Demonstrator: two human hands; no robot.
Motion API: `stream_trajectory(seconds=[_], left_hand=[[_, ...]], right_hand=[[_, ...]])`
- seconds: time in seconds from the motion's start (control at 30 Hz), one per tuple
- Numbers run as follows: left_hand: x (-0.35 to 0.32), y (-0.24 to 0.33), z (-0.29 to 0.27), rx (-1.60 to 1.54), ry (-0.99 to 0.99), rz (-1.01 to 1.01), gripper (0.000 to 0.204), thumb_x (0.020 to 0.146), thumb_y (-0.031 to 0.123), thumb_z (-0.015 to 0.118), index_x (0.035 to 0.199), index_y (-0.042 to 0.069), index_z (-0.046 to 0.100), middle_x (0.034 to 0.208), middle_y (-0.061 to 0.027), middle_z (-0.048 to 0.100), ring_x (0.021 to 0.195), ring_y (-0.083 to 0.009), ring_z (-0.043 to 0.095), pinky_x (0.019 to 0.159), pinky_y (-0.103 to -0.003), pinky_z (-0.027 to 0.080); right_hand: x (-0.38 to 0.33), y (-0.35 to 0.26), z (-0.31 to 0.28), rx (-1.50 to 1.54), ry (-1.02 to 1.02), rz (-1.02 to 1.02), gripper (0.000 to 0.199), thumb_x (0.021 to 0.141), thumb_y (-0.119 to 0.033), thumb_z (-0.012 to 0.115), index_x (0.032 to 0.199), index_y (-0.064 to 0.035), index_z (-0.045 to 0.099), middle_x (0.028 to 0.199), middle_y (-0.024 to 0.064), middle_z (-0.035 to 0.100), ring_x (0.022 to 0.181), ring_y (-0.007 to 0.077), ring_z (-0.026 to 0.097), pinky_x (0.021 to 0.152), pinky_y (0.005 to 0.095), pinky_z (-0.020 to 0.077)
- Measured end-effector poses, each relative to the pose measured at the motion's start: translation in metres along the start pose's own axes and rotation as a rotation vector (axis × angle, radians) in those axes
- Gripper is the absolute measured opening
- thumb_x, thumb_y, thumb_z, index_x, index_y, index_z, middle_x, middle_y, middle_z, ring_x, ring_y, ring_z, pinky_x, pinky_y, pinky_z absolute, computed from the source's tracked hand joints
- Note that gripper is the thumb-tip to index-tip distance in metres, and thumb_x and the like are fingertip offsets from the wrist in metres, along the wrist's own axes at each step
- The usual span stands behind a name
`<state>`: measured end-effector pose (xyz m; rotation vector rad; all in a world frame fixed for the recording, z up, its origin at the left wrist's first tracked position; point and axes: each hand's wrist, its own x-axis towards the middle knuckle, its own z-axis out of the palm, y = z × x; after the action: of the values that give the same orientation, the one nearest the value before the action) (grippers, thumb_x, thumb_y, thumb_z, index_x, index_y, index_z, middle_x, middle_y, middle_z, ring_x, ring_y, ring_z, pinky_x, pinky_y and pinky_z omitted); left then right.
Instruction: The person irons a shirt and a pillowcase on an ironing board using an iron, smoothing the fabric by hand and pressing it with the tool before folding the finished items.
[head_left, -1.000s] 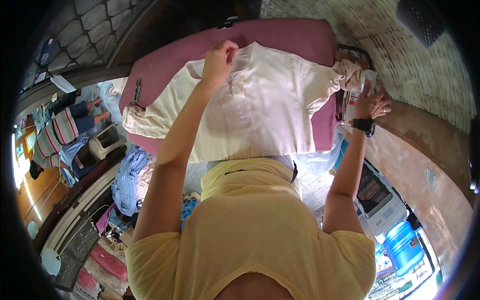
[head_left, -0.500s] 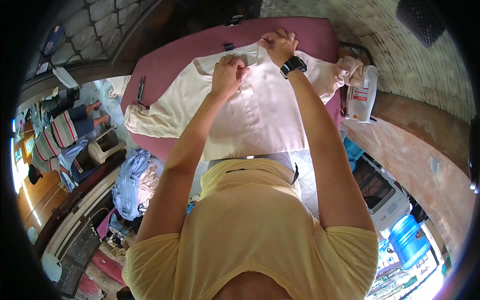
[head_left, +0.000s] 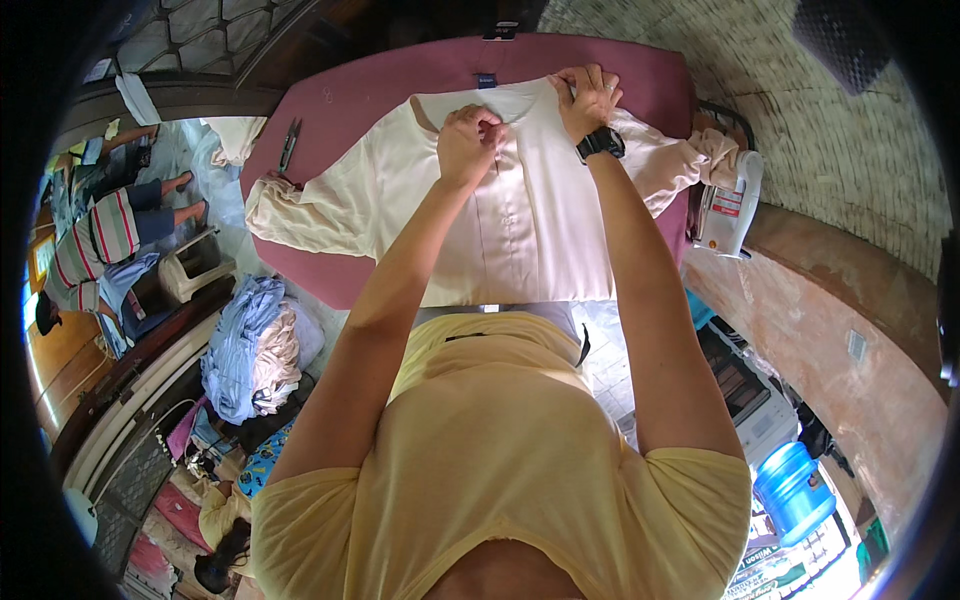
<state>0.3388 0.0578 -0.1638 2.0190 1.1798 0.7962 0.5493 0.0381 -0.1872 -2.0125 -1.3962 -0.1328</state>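
Observation:
A cream long-sleeved shirt (head_left: 450,260) lies spread front up on a maroon padded board (head_left: 330,110), its neckline toward the far edge. My left hand (head_left: 470,145) is closed at the neck opening, fingers curled together at the top of the front placket. Its fingertips pinch the fabric there, partly hidden by the hand. My right hand (head_left: 588,100) rests on the shoulder to the right of the neckline, fingers stretched and apart, with a black watch (head_left: 600,145) on the wrist. A dark blue label (head_left: 486,80) shows just beyond the neckline.
Thread snips (head_left: 289,146) lie on the board's left side near a cuff. A white steam iron (head_left: 728,205) stands at the right edge by the other sleeve. A pile of blue and pink clothes (head_left: 250,350) sits lower left. Other people (head_left: 100,240) are at the far left.
My right hand has gone from bent fingers at the collar edge to fingers spread on the shoulder. My left hand stays curled at the neck opening. The whole view has shifted slightly.

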Motion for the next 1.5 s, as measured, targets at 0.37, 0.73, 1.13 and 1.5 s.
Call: stream_trajectory(seconds=[0.37,0.73,1.13,1.5], left_hand=[[-0.011,0.006,-0.01,0.206,0.003,0.195,0.029,0.074,0.001,0.072,0.1,0.009,0.064,0.104,-0.0085,0.061,0.097,-0.0294,0.056,0.085,-0.038,0.047],[0.002,0.024,0.003,0.463,-0.386,0.412,0.062,0.07,0.0,0.068,0.129,0.007,0.053,0.123,-0.0067,0.053,0.107,-0.0265,0.053,0.095,-0.038,0.047],[0.055,0.039,0.0,0.544,-0.556,0.315,0.074,0.075,0.018,0.076,0.141,0.033,0.045,0.121,-0.008,0.05,0.112,-0.0254,0.054,0.093,-0.04,0.049],[0.038,0.017,0.001,0.291,-0.291,0.455,0.02,0.073,0.021,0.075,0.08,0.009,0.061,0.084,-0.0056,0.057,0.089,-0.027,0.058,0.078,-0.041,0.047]], right_hand=[[0.0,0.001,0.0,0.006,-0.016,-0.005,0.024,0.083,-0.041,0.068,0.088,-0.0168,0.067,0.101,0.0018,0.06,0.101,0.0324,0.05,0.087,0.052,0.0371],[0.001,0.0,-0.002,0.028,0.01,0.02,0.023,0.082,-0.039,0.07,0.087,-0.0165,0.065,0.097,0.0014,0.062,0.096,0.0312,0.053,0.083,0.0479,0.0376],[0.013,0.064,-0.062,-0.119,0.27,-0.127,0.036,0.081,-0.045,0.07,0.101,-0.0146,0.066,0.104,0.0033,0.063,0.097,0.0262,0.056,0.082,0.0456,0.0419],[-0.028,0.193,-0.245,-0.233,-0.177,0.653,0.096,0.068,-0.077,0.066,0.114,0.0069,0.054,0.108,0.0336,0.062,0.105,0.0475,0.06,0.09,0.05,0.0476]])
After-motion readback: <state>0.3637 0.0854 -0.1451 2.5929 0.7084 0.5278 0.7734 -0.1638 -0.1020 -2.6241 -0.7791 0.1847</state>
